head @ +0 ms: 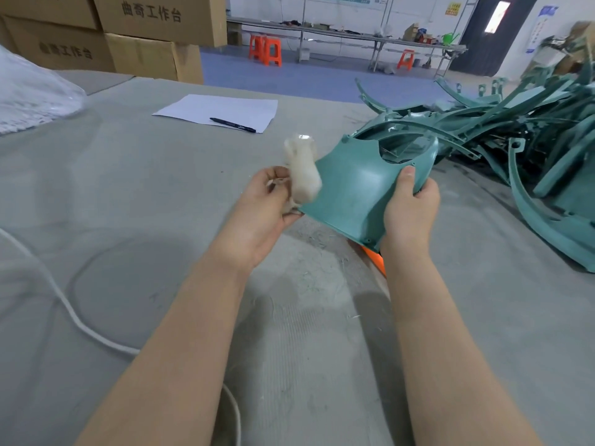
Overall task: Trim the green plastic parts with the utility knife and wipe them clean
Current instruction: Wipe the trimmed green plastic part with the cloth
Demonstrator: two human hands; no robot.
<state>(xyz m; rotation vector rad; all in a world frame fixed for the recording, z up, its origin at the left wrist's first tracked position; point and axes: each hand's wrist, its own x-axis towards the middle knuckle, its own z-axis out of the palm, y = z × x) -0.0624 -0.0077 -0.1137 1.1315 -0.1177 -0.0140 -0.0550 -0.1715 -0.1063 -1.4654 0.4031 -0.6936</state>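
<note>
The right hand grips the right edge of a curved green part, thumb pressed on its upper face, holding it above the grey table. The left hand curls round a blurred white wad at the part's left edge. An orange object lies mostly hidden beneath the part. A pile of green parts lies to the right.

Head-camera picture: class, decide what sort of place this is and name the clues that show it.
Most likely a factory finishing area or workshop: a heap of green plastic parts on a grey table, stacked cardboard cartons, and long workbenches with orange stools behind.
</note>
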